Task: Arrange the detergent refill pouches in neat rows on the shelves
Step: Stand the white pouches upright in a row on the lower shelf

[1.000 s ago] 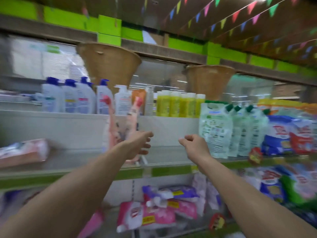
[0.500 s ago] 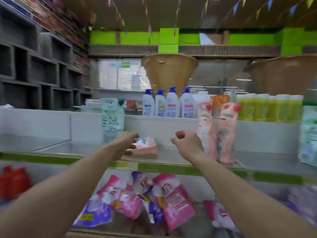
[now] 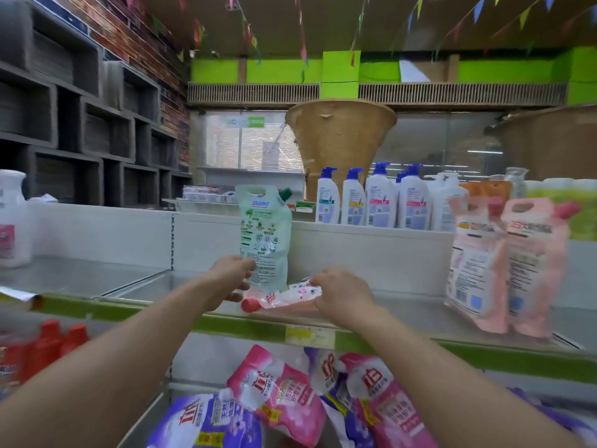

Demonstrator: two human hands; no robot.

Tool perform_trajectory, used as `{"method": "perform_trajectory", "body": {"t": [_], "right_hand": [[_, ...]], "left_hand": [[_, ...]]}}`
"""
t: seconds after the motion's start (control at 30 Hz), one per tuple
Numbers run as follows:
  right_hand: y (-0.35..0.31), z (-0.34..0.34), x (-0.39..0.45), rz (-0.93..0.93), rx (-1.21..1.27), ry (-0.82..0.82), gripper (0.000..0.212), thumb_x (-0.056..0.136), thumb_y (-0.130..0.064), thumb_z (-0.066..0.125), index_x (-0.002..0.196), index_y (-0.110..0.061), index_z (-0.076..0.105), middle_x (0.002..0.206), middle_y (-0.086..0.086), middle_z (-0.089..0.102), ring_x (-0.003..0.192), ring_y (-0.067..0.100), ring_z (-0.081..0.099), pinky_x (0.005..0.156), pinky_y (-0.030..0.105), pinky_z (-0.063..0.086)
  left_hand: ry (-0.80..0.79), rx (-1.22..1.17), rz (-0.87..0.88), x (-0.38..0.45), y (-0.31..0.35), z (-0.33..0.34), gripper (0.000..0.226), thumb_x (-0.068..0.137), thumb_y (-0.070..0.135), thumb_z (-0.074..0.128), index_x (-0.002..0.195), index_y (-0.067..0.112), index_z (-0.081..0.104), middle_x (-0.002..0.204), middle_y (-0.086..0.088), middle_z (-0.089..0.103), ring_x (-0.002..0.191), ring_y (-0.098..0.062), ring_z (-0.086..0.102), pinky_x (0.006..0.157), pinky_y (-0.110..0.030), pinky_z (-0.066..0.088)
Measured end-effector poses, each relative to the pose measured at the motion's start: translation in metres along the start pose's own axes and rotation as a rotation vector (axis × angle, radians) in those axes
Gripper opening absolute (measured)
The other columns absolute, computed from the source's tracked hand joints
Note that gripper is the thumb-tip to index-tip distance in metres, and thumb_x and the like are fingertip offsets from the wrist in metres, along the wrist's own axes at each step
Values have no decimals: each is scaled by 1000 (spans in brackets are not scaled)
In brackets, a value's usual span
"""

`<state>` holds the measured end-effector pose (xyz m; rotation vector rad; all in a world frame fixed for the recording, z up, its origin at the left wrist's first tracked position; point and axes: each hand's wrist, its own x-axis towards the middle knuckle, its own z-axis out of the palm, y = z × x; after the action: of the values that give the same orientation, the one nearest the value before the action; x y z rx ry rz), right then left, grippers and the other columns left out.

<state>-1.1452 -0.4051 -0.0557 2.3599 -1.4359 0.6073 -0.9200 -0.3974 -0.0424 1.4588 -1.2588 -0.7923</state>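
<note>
A pink refill pouch with a red cap (image 3: 280, 297) lies flat on the middle shelf (image 3: 135, 291). My right hand (image 3: 340, 294) grips its right end and my left hand (image 3: 230, 279) touches its left end near the cap. Behind it a green pouch (image 3: 264, 236) stands upright against the back panel. Two pale pink pouches (image 3: 504, 263) stand upright at the right of the same shelf. On the shelf below, pink and purple pouches (image 3: 290, 399) lie in a jumbled heap.
White pump bottles (image 3: 374, 198) line the ledge above the back panel, in front of a woven basket (image 3: 342, 140). Red bottles (image 3: 48, 347) stand on the lower shelf at left. A white bottle (image 3: 11, 218) sits at the far left. The shelf edge carries a green strip (image 3: 245, 328).
My view has swung left along the shelf. Both hands have come down onto the flat pink pouch, the right hand closing on its end; the standing pink pouches now sit at the right.
</note>
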Motion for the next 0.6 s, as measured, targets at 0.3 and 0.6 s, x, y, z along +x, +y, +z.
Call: {"method": "perform_trajectory", "body": {"t": [0.3,0.6], "right_hand": [[-14,40,44,-343,-299,-67,25,85,-10,52,107,-12,64,106,7,61,100,26,50,65,33,37],[10,21,52,-179,-189,-26,21,87,-16,49,98,-24,65,102,5,69,95,30,63,66,34,37]], "left_hand": [[-35,74,25,53,-4,-3,19,93,21,51,102,8,63,103,-11,67,78,-21,61,59,-28,47],[-443,100,100,92,16,28,37,89,12,59,126,20,59,119,-8,64,72,-22,67,55,-29,53]]}}
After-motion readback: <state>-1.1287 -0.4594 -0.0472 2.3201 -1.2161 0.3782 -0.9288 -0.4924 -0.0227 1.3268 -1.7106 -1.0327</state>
